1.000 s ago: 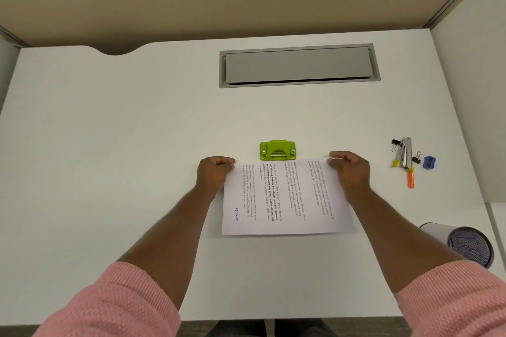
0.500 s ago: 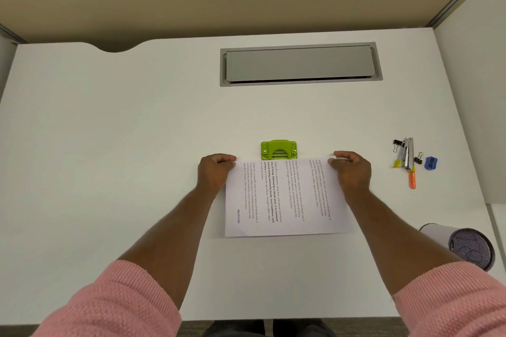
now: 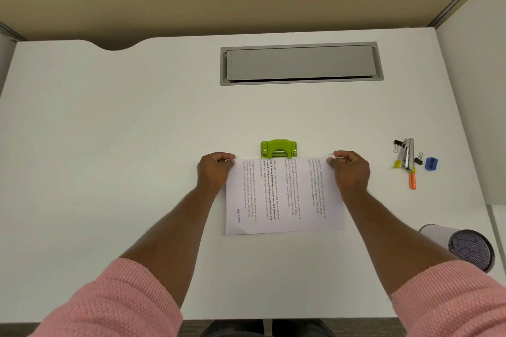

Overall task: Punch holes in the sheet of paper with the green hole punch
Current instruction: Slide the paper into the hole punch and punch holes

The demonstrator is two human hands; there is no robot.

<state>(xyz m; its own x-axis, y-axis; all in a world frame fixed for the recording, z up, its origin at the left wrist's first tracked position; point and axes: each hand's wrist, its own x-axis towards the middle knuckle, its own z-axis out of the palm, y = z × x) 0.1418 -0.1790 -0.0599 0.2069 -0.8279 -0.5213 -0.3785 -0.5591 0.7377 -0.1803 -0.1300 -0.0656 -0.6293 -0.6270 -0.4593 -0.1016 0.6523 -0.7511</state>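
I saw the sheet of paper [image 3: 283, 195] flat on the white worktop [image 3: 109, 145], far edge touching the front of the green hole punch [image 3: 278, 149]; can't tell if it sat inside the slot. Left hand [image 3: 215, 171] pinched the far-left corner, right hand [image 3: 349, 171] the far-right corner, both grasping the sheet. Off to the right, well apart: stapler [image 3: 408, 156] w/ binder clips [image 3: 397, 145], orange highlighter [image 3: 413, 180], blue sharpener [image 3: 431, 163]; mesh cup [image 3: 469, 250] on its side nearer me. Grey cable hatch [image 3: 301, 63] beyond the punch. Nothing blocked the punch. Vs 1 s ago, the sheet's far edge had slid closer to the punch, hands w/ it.
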